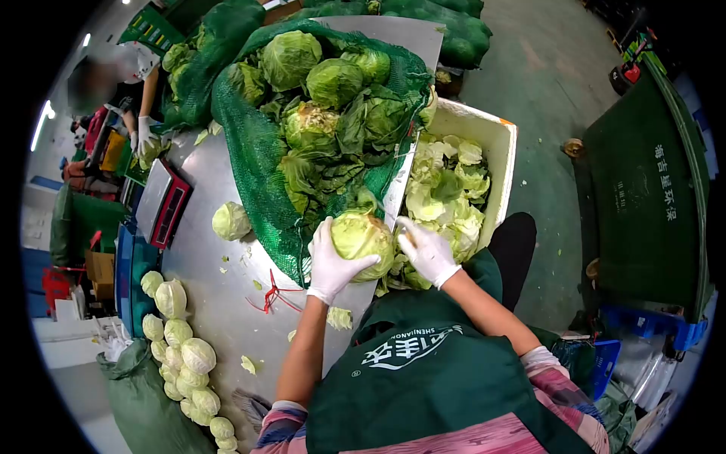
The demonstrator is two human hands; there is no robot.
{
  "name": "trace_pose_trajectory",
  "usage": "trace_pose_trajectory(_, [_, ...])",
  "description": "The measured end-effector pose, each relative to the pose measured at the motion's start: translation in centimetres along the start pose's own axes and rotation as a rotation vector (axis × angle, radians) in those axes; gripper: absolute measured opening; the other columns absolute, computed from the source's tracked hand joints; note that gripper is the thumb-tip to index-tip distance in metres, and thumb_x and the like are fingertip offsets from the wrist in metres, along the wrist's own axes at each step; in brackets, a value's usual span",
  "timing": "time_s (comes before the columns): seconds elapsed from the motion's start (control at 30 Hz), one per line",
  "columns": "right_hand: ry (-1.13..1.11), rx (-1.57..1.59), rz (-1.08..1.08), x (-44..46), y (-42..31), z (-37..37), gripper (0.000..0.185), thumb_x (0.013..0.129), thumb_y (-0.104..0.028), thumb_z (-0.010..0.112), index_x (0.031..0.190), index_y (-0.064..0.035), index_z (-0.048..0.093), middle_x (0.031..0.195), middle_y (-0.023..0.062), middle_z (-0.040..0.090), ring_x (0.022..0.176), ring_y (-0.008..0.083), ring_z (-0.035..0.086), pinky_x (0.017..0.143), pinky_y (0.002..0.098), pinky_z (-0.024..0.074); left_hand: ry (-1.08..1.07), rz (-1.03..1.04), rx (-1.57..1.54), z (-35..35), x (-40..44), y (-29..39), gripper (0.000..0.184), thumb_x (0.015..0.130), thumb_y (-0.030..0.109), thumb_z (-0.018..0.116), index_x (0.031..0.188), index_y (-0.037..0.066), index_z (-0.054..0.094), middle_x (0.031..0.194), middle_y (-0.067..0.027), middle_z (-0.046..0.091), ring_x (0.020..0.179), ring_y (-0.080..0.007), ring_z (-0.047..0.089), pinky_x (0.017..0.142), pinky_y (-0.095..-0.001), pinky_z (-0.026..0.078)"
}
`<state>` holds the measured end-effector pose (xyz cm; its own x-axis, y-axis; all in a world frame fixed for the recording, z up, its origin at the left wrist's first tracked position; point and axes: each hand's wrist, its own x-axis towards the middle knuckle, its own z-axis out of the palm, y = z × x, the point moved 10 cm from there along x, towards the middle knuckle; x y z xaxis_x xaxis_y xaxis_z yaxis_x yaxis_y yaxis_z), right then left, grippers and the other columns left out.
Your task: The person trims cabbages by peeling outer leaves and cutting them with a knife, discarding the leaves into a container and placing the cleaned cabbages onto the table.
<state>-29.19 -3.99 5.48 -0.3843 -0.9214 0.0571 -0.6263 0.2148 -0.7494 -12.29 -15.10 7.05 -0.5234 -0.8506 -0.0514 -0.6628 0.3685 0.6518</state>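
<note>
My left hand point(338, 261), in a white glove, grips a pale green cabbage point(363, 240) from its left side. At the cabbage's right side is my right hand point(428, 253), also gloved, its fingers curled; what it holds, if anything, is too small to name. Just beyond, a green mesh sack point(246, 189) lies open with several leafy cabbages point(334, 82) in it. To the right stands a white foam box point(499, 163) with loose cabbage leaves point(446, 189) inside.
A metal table point(227, 287) bears a single cabbage point(231, 222), red ties point(274, 293), a scale point(162, 204) and a row of trimmed cabbages point(198, 356). Another person's gloved hands point(145, 135) are at the upper left. A large green bin point(643, 181) stands right.
</note>
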Motion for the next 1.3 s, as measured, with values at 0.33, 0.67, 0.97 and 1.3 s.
trace_pose_trajectory(0.33, [-0.104, -0.082, 0.0, -2.1, 1.1, 1.7, 0.021, 0.089, -0.019, 0.057, 0.101, -0.0038, 0.05, 0.073, 0.0202, 0.063, 0.066, 0.0403, 0.062, 0.06, 0.049, 0.0492, 0.046, 0.02, 0.143, 1.8, 1.6, 2.1, 0.111, 0.051, 0.049, 0.086, 0.132, -0.009, 0.038, 0.131, -0.0257, 0.041, 0.121, -0.0409, 0.037, 0.104, -0.0451, 0.034])
trace_pose_trajectory(0.67, [-0.376, -0.265, 0.141, 0.2, 2.2, 4.7, 0.023, 0.091, -0.017, 0.044, 0.101, 0.0031, 0.049, 0.079, 0.0238, 0.066, 0.075, 0.0398, 0.066, 0.066, 0.0476, 0.0523, 0.029, -0.012, 0.159, 2.2, 2.6, 1.7, 0.106, 0.053, 0.049, 0.084, 0.131, -0.009, 0.039, 0.13, -0.0253, 0.042, 0.12, -0.0406, 0.038, 0.101, -0.0465, 0.037])
trace_pose_trajectory(0.97, [-0.584, -0.318, 0.317, 1.3, 2.3, 3.8, 0.029, 0.089, -0.012, 0.042, 0.11, 0.0061, 0.052, 0.107, 0.0291, 0.063, 0.098, 0.0415, 0.063, 0.083, 0.0457, 0.0507, 0.022, 0.019, 0.219, 2.7, 3.0, 3.3, 0.099, 0.054, 0.049, 0.083, 0.128, -0.005, 0.044, 0.126, -0.0233, 0.045, 0.117, -0.0395, 0.04, 0.099, -0.0462, 0.038])
trace_pose_trajectory(1.3, [-0.466, 0.474, 0.557, -2.3, 7.0, 7.8, 0.06, 0.088, -0.012, 0.049, 0.145, -0.0029, 0.03, 0.073, 0.0106, 0.059, 0.046, 0.0158, 0.053, 0.04, 0.0322, 0.0448, 0.152, 0.212, 0.043, 1.0, -0.8, 2.6, 0.096, 0.054, 0.035, 0.087, 0.13, -0.002, 0.04, 0.126, -0.0199, 0.044, 0.119, -0.0369, 0.039, 0.104, -0.0435, 0.033])
